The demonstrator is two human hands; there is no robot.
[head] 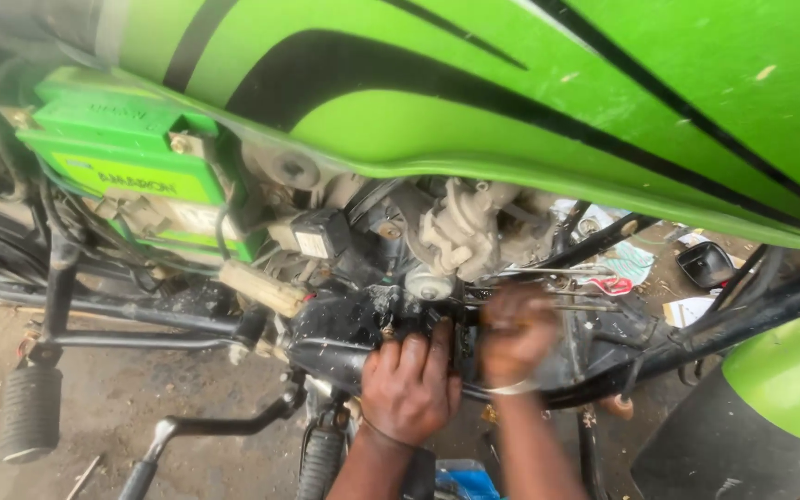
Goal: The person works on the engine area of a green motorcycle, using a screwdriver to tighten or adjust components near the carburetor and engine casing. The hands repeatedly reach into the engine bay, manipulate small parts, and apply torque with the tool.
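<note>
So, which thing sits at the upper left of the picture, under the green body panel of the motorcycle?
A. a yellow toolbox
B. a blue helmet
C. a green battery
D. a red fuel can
C: a green battery, box-shaped, sits in the frame at the upper left just below the green body panel, well to the left of the left hand and the blurred right hand, which are at the dark engine parts.

The one camera sits on my head and looks steeply down — close in, under the green motorcycle body [530,102] — at the engine area [418,259], with my forearms rising from the bottom edge.
</note>
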